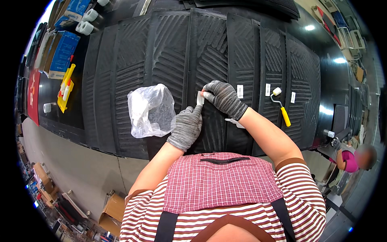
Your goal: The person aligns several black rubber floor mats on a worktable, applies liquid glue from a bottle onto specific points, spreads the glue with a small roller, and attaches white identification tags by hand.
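Note:
Both my hands wear grey striped gloves and work at a small white label [200, 98] on a black ribbed rubber mat [209, 48]. The thumb and forefinger of my right hand [225, 99] pinch the label's upper end; bare fingertips show there. My left hand [186, 128] lies on the mat, its forefinger stretched out against the label's lower end. Similar labels [240, 91] sit on mats to the right. A crumpled clear plastic bag [139, 115] lies beside my left hand. Under my right wrist, a white scrap [235, 123] is partly hidden.
Right of my hands lies a small paint roller [286, 117] with a yellow handle. At the left are a yellow tray [63, 101], blue-and-white boxes [64, 50] and white rolls [85, 27]. Another person [350, 160] is at the far right, near the table's edge.

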Demonstrator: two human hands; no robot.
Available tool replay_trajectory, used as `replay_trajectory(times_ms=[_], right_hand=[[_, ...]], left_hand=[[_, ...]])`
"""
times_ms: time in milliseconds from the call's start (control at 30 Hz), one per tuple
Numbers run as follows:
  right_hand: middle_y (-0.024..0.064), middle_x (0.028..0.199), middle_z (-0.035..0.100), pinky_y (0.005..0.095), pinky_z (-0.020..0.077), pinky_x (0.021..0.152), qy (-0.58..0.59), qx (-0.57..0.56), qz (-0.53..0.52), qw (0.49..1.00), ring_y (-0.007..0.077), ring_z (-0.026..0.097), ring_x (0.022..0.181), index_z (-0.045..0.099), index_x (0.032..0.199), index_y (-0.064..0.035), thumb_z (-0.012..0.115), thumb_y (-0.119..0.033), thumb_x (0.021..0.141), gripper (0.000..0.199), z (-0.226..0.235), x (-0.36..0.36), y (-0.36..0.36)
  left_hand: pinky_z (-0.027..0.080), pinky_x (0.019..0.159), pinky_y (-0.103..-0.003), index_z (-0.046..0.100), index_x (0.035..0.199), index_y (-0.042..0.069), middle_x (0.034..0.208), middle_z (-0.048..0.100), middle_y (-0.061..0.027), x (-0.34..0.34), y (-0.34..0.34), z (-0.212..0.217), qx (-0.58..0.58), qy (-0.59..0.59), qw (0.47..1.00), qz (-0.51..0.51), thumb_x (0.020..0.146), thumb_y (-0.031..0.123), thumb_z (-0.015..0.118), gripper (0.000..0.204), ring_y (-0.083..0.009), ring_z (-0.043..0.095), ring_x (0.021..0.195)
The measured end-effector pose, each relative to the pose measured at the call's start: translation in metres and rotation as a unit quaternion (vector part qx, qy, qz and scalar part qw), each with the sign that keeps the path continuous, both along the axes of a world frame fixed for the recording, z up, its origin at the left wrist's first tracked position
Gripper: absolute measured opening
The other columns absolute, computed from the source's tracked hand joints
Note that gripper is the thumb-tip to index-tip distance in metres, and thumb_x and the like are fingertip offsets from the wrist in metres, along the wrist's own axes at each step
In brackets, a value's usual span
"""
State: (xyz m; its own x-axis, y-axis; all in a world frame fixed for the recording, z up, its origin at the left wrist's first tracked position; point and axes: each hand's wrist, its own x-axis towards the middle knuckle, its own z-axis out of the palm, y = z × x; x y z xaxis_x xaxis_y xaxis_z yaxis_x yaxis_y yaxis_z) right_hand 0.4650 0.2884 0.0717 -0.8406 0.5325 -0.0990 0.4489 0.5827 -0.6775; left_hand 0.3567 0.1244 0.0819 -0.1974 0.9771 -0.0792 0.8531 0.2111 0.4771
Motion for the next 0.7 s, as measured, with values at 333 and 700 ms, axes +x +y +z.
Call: replay_trajectory(times_ms=[333, 700], right_hand=[[0.0079, 0.086, 0.064, 0.0331, 0.0504, 0.068, 0.192, 0.076, -0.241, 0.948, 0.0217, 0.063, 0.072, 0.063, 0.099, -0.0061, 0.068, -0.013, 0.085, 0.017, 0.033, 0.059, 0.014], [0.0163, 0.102, 0.063, 0.0439, 0.0455, 0.089, -0.147, 0.304, -0.364, 0.868, 0.0345, 0.059, 0.097, 0.061, 0.109, -0.0034, 0.065, -0.013, 0.083, 0.028, -0.005, 0.288, -0.011]], left_hand=[[0.049, 0.061, -0.044, 0.059, 0.118, 0.010, 0.081, 0.057, -0.0117, -0.003, -0.004, -0.005, 0.049, -0.023, 0.998, 0.006, 0.089, 0.018, 0.058, 0.030, -0.0303, 0.061, 0.070], [0.048, 0.067, -0.044, 0.055, 0.127, 0.007, 0.084, 0.058, -0.0138, -0.002, -0.016, -0.001, 0.101, -0.069, 0.992, -0.035, 0.088, 0.015, 0.059, 0.040, -0.0314, 0.059, 0.075]])
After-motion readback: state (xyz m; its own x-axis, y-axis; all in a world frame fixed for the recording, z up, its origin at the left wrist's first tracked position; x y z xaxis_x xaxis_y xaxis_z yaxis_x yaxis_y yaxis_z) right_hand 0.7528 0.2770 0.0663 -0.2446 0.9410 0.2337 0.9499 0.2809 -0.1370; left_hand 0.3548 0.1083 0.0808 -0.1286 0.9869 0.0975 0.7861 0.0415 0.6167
